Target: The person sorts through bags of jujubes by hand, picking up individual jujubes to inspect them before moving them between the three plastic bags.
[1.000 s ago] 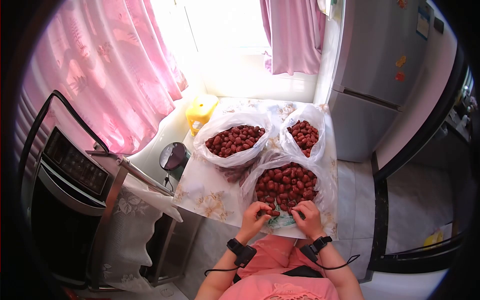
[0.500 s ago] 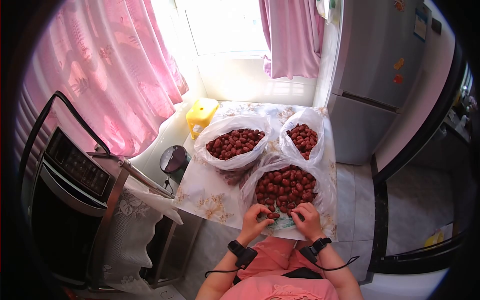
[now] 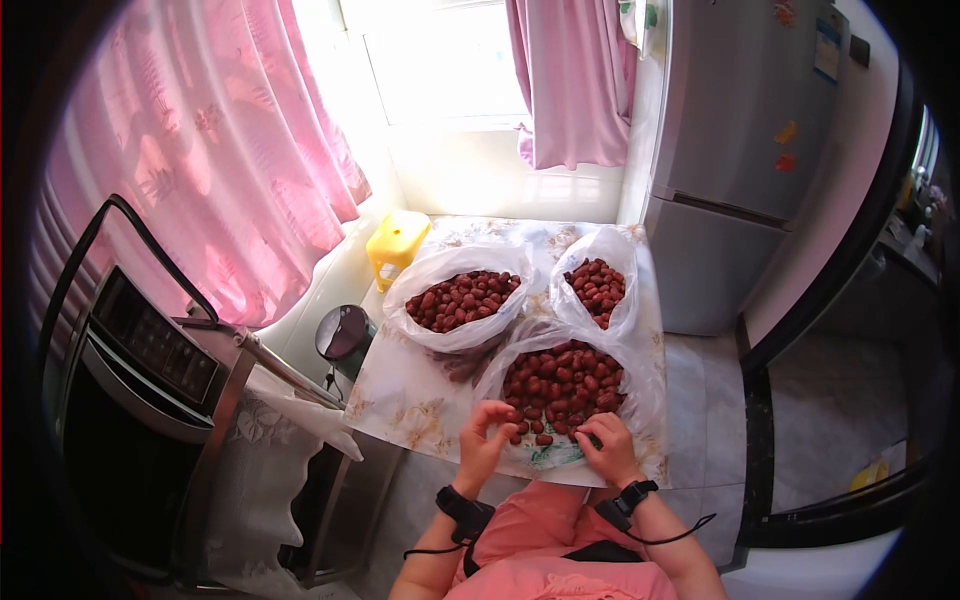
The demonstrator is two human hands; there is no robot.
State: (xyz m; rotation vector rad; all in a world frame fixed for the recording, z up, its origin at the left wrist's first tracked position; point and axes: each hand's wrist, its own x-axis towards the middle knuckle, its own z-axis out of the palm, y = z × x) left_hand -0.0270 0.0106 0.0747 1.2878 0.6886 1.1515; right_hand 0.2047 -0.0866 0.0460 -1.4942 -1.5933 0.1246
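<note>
Floral tablecloth point(image 3: 415, 400), left hand point(image 3: 483, 432), right hand point(image 3: 607, 450), fingers curled among red dates point(image 3: 562, 375), grip unclear, fridge labels point(image 3: 828, 45) unreadable.

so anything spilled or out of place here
Nothing much. A few dates lie loose at the near bag's front edge, between the left hand and right hand; whether on plastic or table is unclear.

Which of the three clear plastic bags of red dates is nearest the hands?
The front bag at the table's near edge: left hand and right hand work there; the other two bags sit behind.
</note>
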